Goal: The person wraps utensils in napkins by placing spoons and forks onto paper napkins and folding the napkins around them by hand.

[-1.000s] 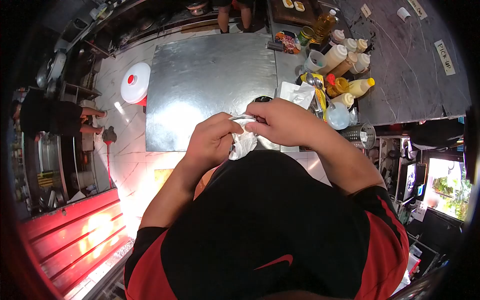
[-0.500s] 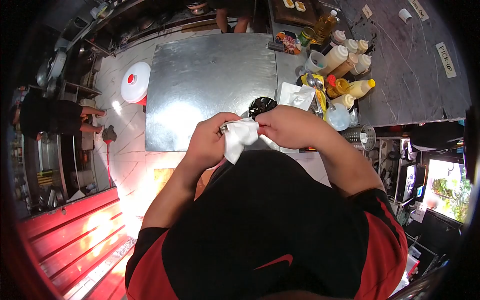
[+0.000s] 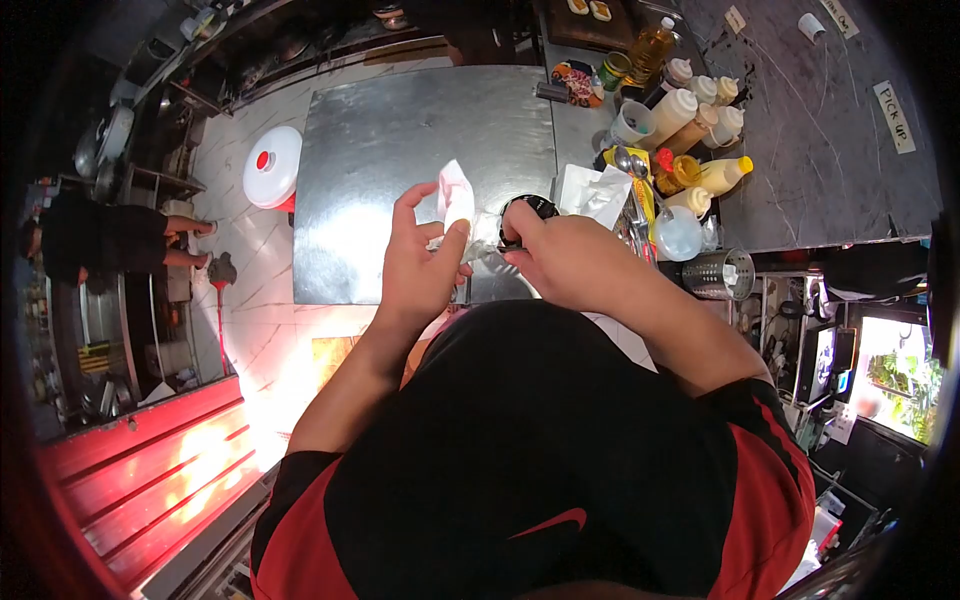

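Observation:
A crumpled white tissue [image 3: 455, 195] stands up between the thumb and fingers of my left hand [image 3: 420, 262]. My right hand [image 3: 560, 252] is closed, its fingertips at the near side of a round black dish [image 3: 538, 204] with a patterned top. Those fingertips are curled under, so what they grip cannot be made out. Between the two hands a pale, shiny shape shows against the steel table [image 3: 420, 120]; its kind is unclear. Just right of the dish lies a white paper wrapper [image 3: 593, 190].
Squeeze bottles [image 3: 672, 112], an oil bottle [image 3: 650, 52] and spoons [image 3: 630, 160] crowd the right side. Beyond them runs a grey counter [image 3: 800, 130]. A white lidded bin [image 3: 272, 168] stands left of the table. Another person [image 3: 110, 235] is at the far left.
My hands have moved apart. The tissue, earlier held between both, is now raised in my left hand. My right hand has shifted onto the black dish's near side.

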`<state>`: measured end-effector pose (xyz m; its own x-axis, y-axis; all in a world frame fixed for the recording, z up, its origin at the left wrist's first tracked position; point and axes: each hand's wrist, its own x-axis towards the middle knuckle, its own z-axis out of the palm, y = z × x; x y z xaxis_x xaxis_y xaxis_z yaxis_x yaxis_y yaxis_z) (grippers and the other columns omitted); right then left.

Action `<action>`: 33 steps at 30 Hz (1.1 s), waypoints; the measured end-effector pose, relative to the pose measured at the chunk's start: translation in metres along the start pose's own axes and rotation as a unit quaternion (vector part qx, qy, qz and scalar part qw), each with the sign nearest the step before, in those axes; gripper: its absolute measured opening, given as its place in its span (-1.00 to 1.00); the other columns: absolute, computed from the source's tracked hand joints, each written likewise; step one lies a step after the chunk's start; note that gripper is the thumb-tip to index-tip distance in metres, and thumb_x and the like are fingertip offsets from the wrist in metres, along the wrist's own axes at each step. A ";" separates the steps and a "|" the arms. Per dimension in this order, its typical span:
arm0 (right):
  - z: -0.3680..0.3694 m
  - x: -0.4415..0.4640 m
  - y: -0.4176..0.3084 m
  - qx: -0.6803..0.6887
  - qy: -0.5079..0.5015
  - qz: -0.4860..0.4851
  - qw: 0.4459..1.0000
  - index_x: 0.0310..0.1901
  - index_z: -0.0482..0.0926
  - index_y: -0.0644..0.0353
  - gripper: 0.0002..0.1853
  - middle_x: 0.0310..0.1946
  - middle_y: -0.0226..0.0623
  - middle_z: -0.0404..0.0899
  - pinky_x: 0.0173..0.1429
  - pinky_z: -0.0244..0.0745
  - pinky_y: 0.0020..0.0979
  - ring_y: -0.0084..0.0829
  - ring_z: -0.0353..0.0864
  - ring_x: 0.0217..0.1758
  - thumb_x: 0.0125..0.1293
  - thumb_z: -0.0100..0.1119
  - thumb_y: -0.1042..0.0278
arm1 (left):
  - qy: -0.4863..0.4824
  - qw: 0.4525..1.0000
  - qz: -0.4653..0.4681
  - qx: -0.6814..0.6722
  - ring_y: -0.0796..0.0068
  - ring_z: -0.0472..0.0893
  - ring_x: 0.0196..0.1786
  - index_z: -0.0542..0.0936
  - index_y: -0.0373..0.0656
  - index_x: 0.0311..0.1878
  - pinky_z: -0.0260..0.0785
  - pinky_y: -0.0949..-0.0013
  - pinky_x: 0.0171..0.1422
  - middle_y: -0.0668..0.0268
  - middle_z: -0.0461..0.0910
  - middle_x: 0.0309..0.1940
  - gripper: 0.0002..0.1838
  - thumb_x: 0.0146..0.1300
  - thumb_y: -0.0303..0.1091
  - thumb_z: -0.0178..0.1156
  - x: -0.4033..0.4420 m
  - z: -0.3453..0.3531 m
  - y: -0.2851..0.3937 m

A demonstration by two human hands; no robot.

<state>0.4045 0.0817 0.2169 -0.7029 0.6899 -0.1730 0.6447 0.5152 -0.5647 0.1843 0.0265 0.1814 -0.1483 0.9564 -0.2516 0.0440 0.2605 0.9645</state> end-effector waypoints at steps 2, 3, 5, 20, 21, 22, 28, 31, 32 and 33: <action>0.000 -0.001 -0.002 -0.005 0.004 0.000 1.000 0.32 0.43 0.10 -0.64 -0.38 0.10 0.73 -0.16 0.61 0.22 0.23 0.78 -0.25 0.60 0.18 0.27 | 0.000 1.000 0.008 -0.005 0.56 0.69 -0.38 0.50 -0.27 0.44 0.53 0.47 -0.29 0.20 0.79 -0.22 -0.58 0.65 -0.33 0.26 -0.001 0.000 0.002; -0.005 -0.002 -0.008 -0.011 -0.003 0.007 1.000 0.36 0.44 0.08 -0.61 -0.38 0.09 0.74 -0.16 0.61 0.21 0.22 0.78 -0.25 0.59 0.19 0.28 | -0.005 1.000 0.011 -0.005 0.56 0.69 -0.38 0.48 -0.25 0.47 0.54 0.47 -0.29 0.20 0.79 -0.22 -0.56 0.65 -0.33 0.25 -0.001 0.000 0.002; -0.006 -0.002 -0.009 -0.021 -0.005 -0.004 1.000 0.45 0.46 0.02 -0.54 -0.37 0.09 0.74 -0.16 0.61 0.19 0.20 0.78 -0.26 0.58 0.19 0.30 | -0.047 0.998 0.016 0.037 0.52 0.74 -0.34 0.44 -0.19 0.53 0.59 0.41 -0.25 0.15 0.80 -0.13 -0.51 0.66 -0.28 0.23 0.007 -0.007 -0.013; -0.008 0.004 0.006 0.029 -0.013 -0.041 0.999 0.60 0.50 -0.21 -0.43 -0.28 0.08 0.76 -0.07 0.62 0.07 0.15 0.77 -0.20 0.60 0.20 0.31 | -0.149 0.967 -0.061 -0.199 0.09 0.85 0.05 0.39 -0.20 0.25 0.72 0.22 0.20 -0.02 0.73 0.06 -0.80 0.69 -0.43 0.02 0.012 -0.041 -0.011; -0.008 0.004 0.007 0.032 -0.020 -0.041 0.998 0.62 0.46 -0.22 -0.41 -0.29 0.10 0.75 -0.05 0.62 0.09 0.15 0.76 -0.19 0.61 0.16 0.31 | -0.161 0.970 -0.034 -0.180 0.13 0.84 0.06 0.40 -0.20 0.25 0.71 0.23 0.21 0.01 0.74 0.06 -0.80 0.69 -0.43 0.05 0.012 -0.041 -0.018; -0.008 0.005 0.007 0.035 -0.029 -0.041 0.998 0.65 0.43 -0.24 -0.39 -0.30 0.12 0.75 -0.03 0.62 0.12 0.16 0.76 -0.18 0.62 0.13 0.32 | -0.173 0.972 -0.008 -0.161 0.16 0.84 0.08 0.41 -0.21 0.25 0.70 0.24 0.23 0.04 0.75 0.06 -0.81 0.69 -0.44 0.09 0.012 -0.041 -0.024; -0.008 0.008 0.005 0.026 -0.065 -0.027 0.997 0.65 0.42 -0.22 -0.39 -0.30 0.13 0.74 -0.03 0.62 0.13 0.17 0.76 -0.20 0.62 0.11 0.33 | -0.133 0.989 0.041 -0.055 0.41 0.80 0.03 0.47 -0.20 0.39 0.63 0.35 0.21 0.15 0.79 0.06 -0.66 0.67 -0.41 0.21 0.006 -0.034 -0.025; -0.010 0.007 0.006 0.045 -0.062 -0.037 0.996 0.64 0.44 -0.19 -0.40 -0.28 0.14 0.75 -0.02 0.62 0.12 0.17 0.76 -0.19 0.61 0.11 0.33 | -0.138 0.989 0.041 0.044 0.46 0.77 0.00 0.59 -0.15 0.40 0.58 0.40 0.21 0.22 0.80 0.05 -0.64 0.62 -0.38 0.29 0.006 -0.038 -0.015; -0.011 0.006 0.007 0.056 -0.062 -0.043 0.996 0.63 0.46 -0.18 -0.41 -0.26 0.15 0.75 -0.01 0.62 0.12 0.17 0.77 -0.18 0.61 0.11 0.32 | -0.153 0.985 0.019 0.071 0.46 0.76 0.04 0.63 -0.14 0.37 0.57 0.40 0.23 0.22 0.80 0.08 -0.64 0.59 -0.36 0.32 0.006 -0.040 -0.008; -0.013 0.006 0.008 0.066 -0.062 -0.049 0.995 0.62 0.47 -0.16 -0.42 -0.25 0.15 0.76 0.00 0.62 0.11 0.17 0.77 -0.17 0.60 0.12 0.32 | -0.168 0.981 -0.003 0.097 0.46 0.75 0.08 0.67 -0.14 0.34 0.55 0.40 0.26 0.21 0.80 0.11 -0.65 0.56 -0.35 0.35 0.006 -0.042 0.004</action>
<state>0.4095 0.0966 0.2218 -0.7974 0.5671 -0.2064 0.5320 0.4991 -0.6840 0.1419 0.0278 0.1866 0.1842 0.9354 -0.3020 0.2371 0.2559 0.9372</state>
